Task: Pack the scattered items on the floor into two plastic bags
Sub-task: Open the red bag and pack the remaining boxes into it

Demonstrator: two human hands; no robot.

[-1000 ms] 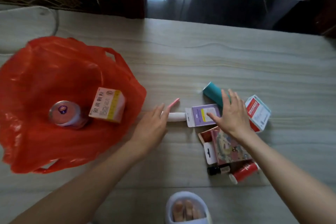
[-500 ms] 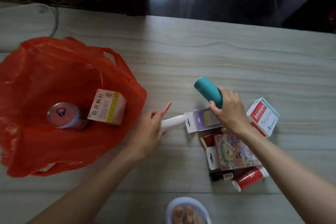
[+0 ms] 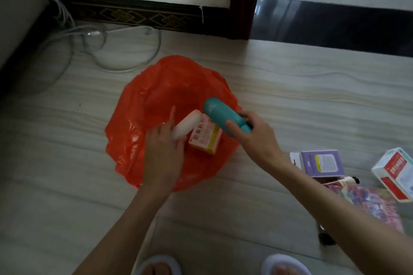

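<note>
An open red plastic bag point(image 3: 134, 140) lies on the floor, with a pink and yellow medicine box point(image 3: 206, 140) inside it. My left hand point(image 3: 163, 154) grips a white tube point(image 3: 186, 125) and a thin pink stick point(image 3: 172, 116) over the bag's middle. My right hand point(image 3: 252, 138) holds a teal cylinder point(image 3: 221, 116) above the bag's right side, over the box. On the floor to the right lie a purple box point(image 3: 319, 163), a red and white box point(image 3: 395, 174) and a colourful patterned pack point(image 3: 368, 203).
Grey cables point(image 3: 93, 51) loop on the floor at the back left, by a dark skirting board. A dark door frame point(image 3: 243, 0) stands behind the bag. My two white slippers point(image 3: 156, 265) show at the bottom edge. A small dark bottle point(image 3: 326, 239) sits by my right forearm.
Both hands have lifted their items off the floor and carried them left over the red bag. The view has swung left and the picture has darkened.
</note>
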